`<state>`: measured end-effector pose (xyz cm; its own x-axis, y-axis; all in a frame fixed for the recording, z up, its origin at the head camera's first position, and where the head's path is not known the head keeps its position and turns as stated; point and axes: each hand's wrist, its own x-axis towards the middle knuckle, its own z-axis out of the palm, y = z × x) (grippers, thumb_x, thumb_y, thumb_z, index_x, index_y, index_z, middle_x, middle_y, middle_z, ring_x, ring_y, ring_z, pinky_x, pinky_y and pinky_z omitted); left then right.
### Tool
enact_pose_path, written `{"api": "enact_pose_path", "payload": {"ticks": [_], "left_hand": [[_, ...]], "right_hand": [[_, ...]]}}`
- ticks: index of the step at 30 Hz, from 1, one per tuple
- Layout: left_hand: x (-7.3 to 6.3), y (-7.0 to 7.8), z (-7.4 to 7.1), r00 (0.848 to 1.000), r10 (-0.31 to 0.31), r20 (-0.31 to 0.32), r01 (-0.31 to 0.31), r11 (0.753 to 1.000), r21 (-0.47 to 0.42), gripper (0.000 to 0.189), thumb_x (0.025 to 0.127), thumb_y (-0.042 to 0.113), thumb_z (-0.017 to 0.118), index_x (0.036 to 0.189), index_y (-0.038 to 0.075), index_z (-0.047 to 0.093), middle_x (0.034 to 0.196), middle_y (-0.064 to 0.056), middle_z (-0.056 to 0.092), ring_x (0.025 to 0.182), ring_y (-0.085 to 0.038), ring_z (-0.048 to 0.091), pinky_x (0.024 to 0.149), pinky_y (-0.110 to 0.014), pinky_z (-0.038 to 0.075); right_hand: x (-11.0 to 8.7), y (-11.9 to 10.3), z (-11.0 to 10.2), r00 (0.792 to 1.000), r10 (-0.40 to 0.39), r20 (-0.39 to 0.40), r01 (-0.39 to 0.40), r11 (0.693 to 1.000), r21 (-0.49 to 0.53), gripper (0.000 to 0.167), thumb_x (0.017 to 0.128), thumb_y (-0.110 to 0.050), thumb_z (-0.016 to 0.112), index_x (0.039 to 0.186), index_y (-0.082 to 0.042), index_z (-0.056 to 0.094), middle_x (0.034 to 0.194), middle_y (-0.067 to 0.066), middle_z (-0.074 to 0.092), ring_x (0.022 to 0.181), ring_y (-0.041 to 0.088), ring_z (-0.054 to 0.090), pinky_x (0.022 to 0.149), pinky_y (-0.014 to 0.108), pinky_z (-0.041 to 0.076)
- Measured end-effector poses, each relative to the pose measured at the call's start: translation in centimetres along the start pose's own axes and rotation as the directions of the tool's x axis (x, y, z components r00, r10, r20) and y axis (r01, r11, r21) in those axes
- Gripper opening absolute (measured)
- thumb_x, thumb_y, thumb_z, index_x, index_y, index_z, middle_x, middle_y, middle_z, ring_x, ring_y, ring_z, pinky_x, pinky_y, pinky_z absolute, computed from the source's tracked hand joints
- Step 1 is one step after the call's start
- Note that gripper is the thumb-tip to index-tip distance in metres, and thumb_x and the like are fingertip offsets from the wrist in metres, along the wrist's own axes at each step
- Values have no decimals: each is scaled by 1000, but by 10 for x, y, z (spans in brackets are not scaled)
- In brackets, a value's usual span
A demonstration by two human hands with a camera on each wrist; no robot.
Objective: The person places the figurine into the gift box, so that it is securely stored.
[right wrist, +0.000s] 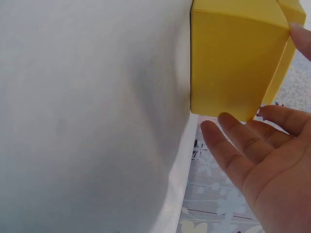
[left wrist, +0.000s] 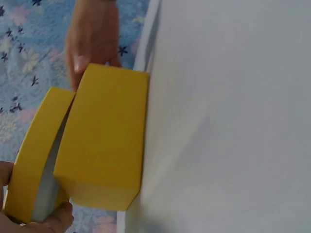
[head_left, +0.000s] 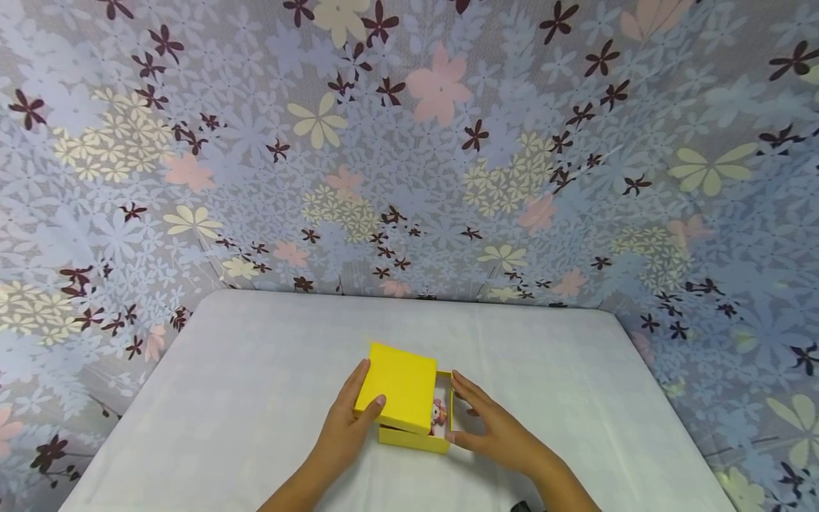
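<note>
A yellow box (head_left: 412, 439) stands on the white-covered table, with its matching yellow lid (head_left: 402, 387) tilted and shifted left over it. My left hand (head_left: 342, 427) grips the lid by its left side, thumb on the near edge. At the box's right side, my right hand (head_left: 505, 430) holds the base between thumb and fingers, spanning its near and far corners. Through the uncovered right strip, a small figure with pinkish hair (head_left: 438, 412) shows inside. The lid hides the rest of the contents. In the left wrist view, a gap separates the lid (left wrist: 36, 150) from the box (left wrist: 104, 136).
White cloth (head_left: 269, 355) covers the table on both sides of the box. Behind the table's far edge rises a flower-patterned wall covering (head_left: 409, 178). A small dark object (head_left: 521, 506) shows at the bottom edge, by the right forearm.
</note>
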<state>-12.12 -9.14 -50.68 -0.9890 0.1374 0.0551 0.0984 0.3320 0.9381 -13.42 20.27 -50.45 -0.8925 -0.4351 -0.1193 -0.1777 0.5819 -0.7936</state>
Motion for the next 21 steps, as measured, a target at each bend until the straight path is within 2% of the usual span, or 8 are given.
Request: {"api": "enact_pose_path", "payload": {"ticks": [3, 6, 8, 10, 14, 21], "left_hand": [[-2, 0, 7, 999, 19, 44, -22, 998, 51, 78, 102, 51, 52, 164, 22, 16, 171, 2, 13, 159, -30, 13, 125, -61, 16], [-3, 2, 13, 996, 24, 87, -31, 996, 87, 79, 103, 51, 49, 164, 16, 13, 172, -3, 10, 158, -34, 12, 124, -64, 15], [-3, 4, 16, 994, 24, 106, -34, 994, 101, 79, 104, 51, 48, 164, 14, 12, 172, -6, 9, 158, -36, 12, 123, -65, 15], [-3, 5, 18, 993, 23, 113, -37, 992, 122, 80, 103, 53, 48, 164, 13, 12, 172, -7, 11, 158, -37, 13, 123, -65, 16], [-4, 7, 20, 994, 22, 110, -38, 990, 138, 81, 103, 53, 49, 164, 15, 13, 171, -8, 12, 157, -37, 15, 124, -64, 17], [-5, 8, 22, 993, 35, 109, -52, 986, 160, 82, 103, 53, 49, 164, 11, 13, 171, -10, 12, 157, -36, 16, 124, -61, 18]], "right_hand": [[-1, -1, 1, 1000, -16, -6, 17, 1000, 19, 86, 93, -48, 70, 161, -37, 20, 170, -16, 7, 155, 27, 26, 120, 56, 34], [-2, -3, 1, 1000, -16, -24, 16, 1000, 26, 79, 96, -53, 62, 161, -41, 17, 168, -21, 7, 159, 19, 13, 124, 58, 24], [-4, -5, 1, 999, -17, -36, 18, 999, 27, 75, 100, -52, 57, 161, -42, 16, 169, -20, 8, 159, 20, 12, 124, 62, 21], [-4, -6, 1, 999, -7, -50, 8, 1000, 22, 75, 100, -53, 56, 161, -41, 14, 170, -14, 11, 158, 26, 17, 122, 65, 23], [-5, -5, 2, 999, 2, -54, 0, 999, 38, 82, 97, -53, 61, 162, -40, 11, 171, -4, 14, 153, 38, 28, 117, 69, 29], [-4, -6, 1, 998, -52, -41, 54, 997, 49, 86, 97, -52, 62, 163, -36, 9, 170, -5, 15, 154, 27, 31, 118, 51, 36]]}}
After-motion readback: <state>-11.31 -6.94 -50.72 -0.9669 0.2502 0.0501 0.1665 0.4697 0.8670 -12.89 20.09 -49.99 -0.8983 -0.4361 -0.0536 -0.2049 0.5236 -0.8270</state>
